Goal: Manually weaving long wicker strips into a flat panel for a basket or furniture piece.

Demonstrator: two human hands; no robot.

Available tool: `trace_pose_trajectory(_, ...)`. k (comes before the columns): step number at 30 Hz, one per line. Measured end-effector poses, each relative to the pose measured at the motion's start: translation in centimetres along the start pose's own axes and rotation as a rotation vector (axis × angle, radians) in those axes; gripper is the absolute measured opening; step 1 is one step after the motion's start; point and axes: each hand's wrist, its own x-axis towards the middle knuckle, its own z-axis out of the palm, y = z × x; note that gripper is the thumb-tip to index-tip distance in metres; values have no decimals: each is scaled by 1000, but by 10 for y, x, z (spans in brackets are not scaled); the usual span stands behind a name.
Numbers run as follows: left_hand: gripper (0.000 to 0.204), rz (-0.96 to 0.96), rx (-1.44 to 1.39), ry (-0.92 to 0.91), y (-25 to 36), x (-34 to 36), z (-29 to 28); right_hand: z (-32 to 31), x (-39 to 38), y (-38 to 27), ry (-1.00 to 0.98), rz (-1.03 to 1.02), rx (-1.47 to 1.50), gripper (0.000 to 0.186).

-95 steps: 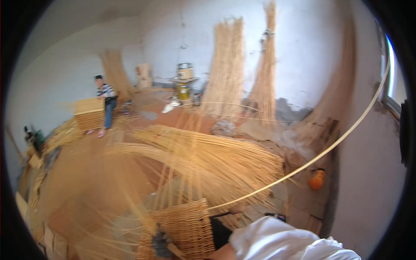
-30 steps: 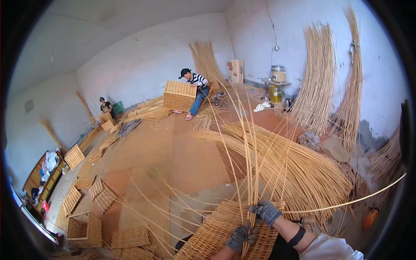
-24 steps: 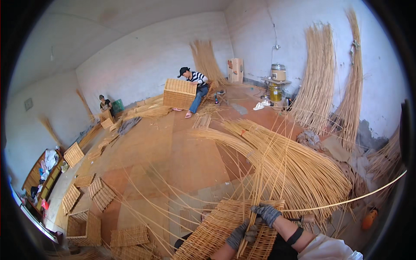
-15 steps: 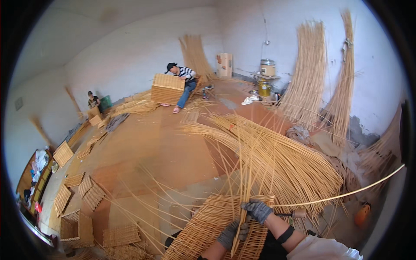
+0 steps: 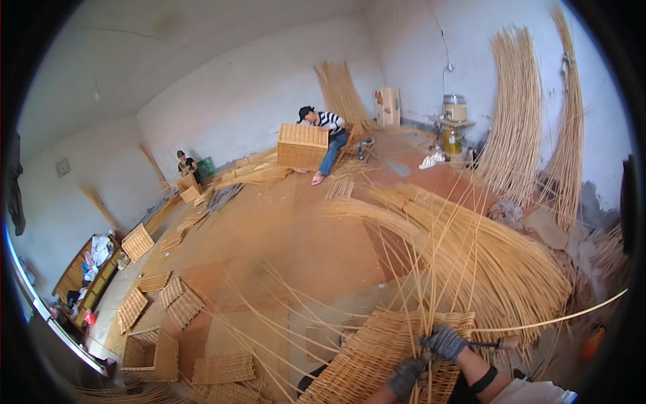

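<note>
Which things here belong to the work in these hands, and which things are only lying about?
Work in hand:
canes, gripped by left hand and right hand
wicker piece below them
probably the cane pile

Lying about:
white shoes
grey cloth
pot

Soft, diffuse daylight fills the room evenly, leaving the plastered, bluish-white wall (image 5: 269, 74) pale and the grey ceiling (image 5: 202, 20) duller. The brightest spot is a narrow white strip (image 5: 54, 320) glaring at the left rim. Shadows are faint, deepest inside the open tan wicker box (image 5: 140, 351). Slight blur smears the heap of long straw-coloured rods (image 5: 498, 269), while the weave of the tan wicker panel (image 5: 367, 350) at the lower edge reads fairly clearly. The far seated person in dark clothing (image 5: 186, 165) lacks fine detail. Fisheye distortion bows straight edges, and black vignetting swallows the corners.
</note>
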Motion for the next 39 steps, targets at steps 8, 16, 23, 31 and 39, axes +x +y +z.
trace_pose_trajectory(8,31,-33,-42,-109,5,2,-4,30,25,82,70,-147,-14,28)
trace_pose_trajectory(16,41,11,125,-86,11,12,-5,14,17,32,107,107,163,26)
trace_pose_trajectory(23,33,156,88,-37,-4,-8,-3,29,12,71,109,-323,-145,31)
trace_pose_trajectory(31,37,118,113,-117,0,13,-18,17,15,34,19,154,198,32)
trace_pose_trajectory(39,36,87,66,-116,8,7,-9,7,16,11,-4,275,152,34)
